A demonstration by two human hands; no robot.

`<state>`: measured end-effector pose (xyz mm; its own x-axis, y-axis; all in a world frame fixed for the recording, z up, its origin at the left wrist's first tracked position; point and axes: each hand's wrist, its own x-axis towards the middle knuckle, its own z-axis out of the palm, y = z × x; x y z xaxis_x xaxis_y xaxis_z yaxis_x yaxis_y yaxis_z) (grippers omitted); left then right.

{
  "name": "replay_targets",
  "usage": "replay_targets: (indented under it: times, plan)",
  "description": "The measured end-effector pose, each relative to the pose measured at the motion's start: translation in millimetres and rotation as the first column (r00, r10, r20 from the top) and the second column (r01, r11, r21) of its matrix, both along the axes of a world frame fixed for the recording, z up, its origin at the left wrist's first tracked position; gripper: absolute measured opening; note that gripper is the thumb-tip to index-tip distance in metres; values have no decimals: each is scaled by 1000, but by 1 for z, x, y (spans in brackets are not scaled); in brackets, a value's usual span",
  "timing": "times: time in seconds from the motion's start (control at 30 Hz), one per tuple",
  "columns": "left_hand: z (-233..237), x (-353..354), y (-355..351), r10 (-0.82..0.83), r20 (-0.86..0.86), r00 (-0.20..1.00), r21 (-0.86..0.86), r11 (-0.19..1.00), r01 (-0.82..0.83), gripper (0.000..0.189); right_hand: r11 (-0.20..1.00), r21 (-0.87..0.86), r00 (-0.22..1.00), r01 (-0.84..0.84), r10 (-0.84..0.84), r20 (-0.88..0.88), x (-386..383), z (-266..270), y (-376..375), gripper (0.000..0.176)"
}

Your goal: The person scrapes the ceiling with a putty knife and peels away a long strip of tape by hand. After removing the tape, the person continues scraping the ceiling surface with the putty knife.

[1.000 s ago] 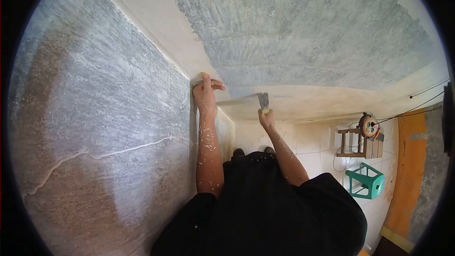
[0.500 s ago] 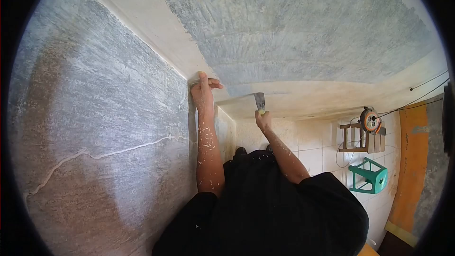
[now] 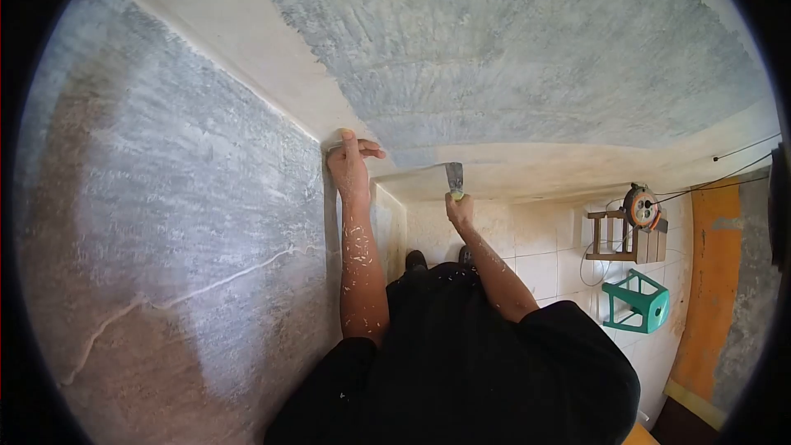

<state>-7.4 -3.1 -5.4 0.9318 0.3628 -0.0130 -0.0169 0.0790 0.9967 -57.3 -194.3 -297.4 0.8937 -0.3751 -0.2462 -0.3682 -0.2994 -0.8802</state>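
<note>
Me, right hand: clasped round scraper | its blade: just below grey patch's lower edge on wall, contact unclear | left hand: by wall's left corner, fingers half-curled, can't tell if holding | likely scraping; next stroke wants blade flat

"What stands near the wooden stool?"
"A round cable reel sits at its edge, with a green plastic stool just beside."
"Elsewhere?"
"White floor tiles lie beneath it, an orange panel beyond."
</note>
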Motion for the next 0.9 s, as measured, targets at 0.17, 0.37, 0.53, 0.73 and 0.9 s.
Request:
replay_targets:
  times: [0.17, 0.37, 0.53, 0.73, 0.9]
  plan:
    - [-19, -8, -8, -26, 16, 1000, 93, 995, 24, 58, 999, 53, 999, -6, 4, 40, -2, 28, 6, 36]
    - [-80, -12, -8, 30, -30, 999, 188, 982, -24, 51, 999, 28, 997, -43, 41, 60, 4, 36, 10, 39]
    - [-104, -15, -11, 104, -97, 990, 286, 956, -72, 54, 983, -137, 992, -120, 123, 8, 3, 46, 3, 39]
    - [-126, -12, -27, 106, -290, 951, -59, 990, -128, 59, 991, -1, 991, -132, 132, 8, -1, 45, -1, 34]
    - [-129, -9, -27, 45, -345, 938, -202, 972, -121, 63, 994, 41, 993, -98, 95, 70, 8, 68, 7, 38]
